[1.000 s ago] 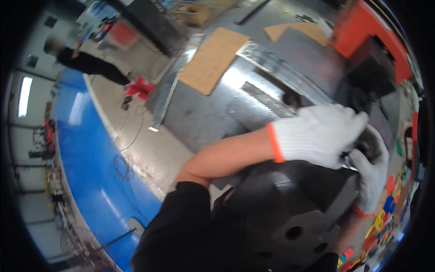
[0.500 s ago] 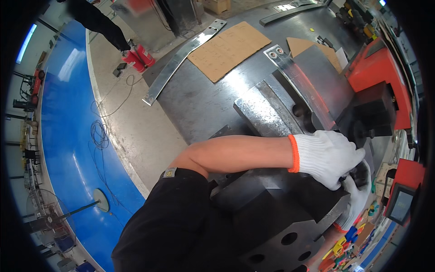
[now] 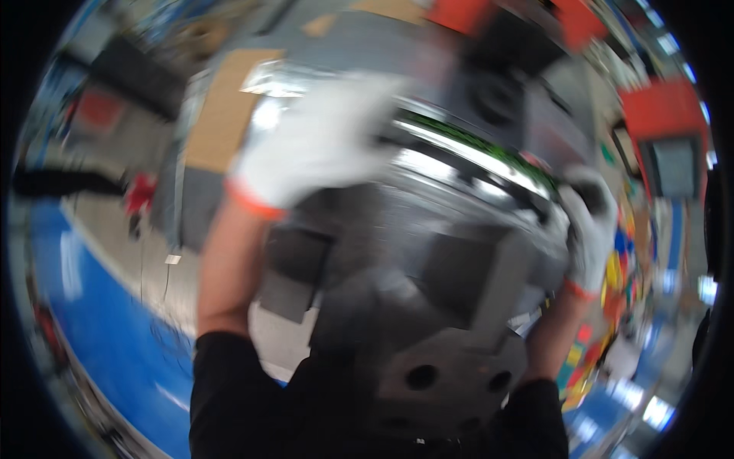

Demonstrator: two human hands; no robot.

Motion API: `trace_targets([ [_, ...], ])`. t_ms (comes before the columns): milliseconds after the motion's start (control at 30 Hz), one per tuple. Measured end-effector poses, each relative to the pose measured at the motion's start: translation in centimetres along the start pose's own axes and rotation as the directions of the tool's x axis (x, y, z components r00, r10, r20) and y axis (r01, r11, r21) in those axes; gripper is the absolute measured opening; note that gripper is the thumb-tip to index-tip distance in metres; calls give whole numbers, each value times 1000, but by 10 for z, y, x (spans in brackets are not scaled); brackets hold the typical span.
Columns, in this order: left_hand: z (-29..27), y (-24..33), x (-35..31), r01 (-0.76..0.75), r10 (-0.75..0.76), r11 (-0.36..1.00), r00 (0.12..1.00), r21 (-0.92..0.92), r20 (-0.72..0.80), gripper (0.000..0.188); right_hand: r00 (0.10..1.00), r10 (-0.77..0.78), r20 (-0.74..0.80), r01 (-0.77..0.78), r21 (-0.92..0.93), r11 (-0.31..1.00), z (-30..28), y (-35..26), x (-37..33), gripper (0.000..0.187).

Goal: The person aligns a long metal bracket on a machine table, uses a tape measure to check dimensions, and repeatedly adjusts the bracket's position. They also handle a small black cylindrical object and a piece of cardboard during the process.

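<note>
My left hand (image 3: 313,138), in a white knit glove with an orange cuff, lies over a long shiny metal strip (image 3: 485,157). Motion smears its fingers, so their grip does not show. One bright end of the strip shows to the left of that glove; the rest slants down to the right, with a green reflection along it. At the strip's right end is my right hand (image 3: 587,218), gloved alike, its fingers curled beside the dark metal. What they close on is hidden. Below the strip sits a heavy dark steel block (image 3: 466,268) of a machine.
A brown cardboard sheet (image 3: 233,107) lies on the grey table at the left. Behind the strip stands a black machine part (image 3: 512,46). A red control box with a screen (image 3: 673,172) is at the right, above colourful tools. Blue floor (image 3: 99,329) spreads at lower left.
My view has turned and blurred. My left hand has left its place close to the right hand and now lies farther left on the strip. More of my right forearm shows.
</note>
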State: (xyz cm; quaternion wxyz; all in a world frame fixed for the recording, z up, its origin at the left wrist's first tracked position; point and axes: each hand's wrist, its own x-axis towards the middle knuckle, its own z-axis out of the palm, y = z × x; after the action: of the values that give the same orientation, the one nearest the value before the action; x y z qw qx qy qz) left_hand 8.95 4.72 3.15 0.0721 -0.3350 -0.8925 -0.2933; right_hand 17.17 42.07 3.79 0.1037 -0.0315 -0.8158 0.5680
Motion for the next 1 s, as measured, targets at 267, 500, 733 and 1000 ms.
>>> trace_targets([
  [267,-43,-85,-15,235,-258,919,966,315,31,35,992,113,-62,-116,-45,992,-51,58,15,22],
  [500,-33,-107,-14,159,-190,868,982,470,19,21,984,174,-44,-178,-110,978,-16,74,21,21],
  [733,-36,-109,-19,172,-217,867,975,467,44,20,986,164,-40,-167,-79,983,-10,80,20,26],
  [1000,-35,-110,-20,159,-204,874,978,459,49,20,848,220,-482,-126,221,967,-62,78,-55,39],
])
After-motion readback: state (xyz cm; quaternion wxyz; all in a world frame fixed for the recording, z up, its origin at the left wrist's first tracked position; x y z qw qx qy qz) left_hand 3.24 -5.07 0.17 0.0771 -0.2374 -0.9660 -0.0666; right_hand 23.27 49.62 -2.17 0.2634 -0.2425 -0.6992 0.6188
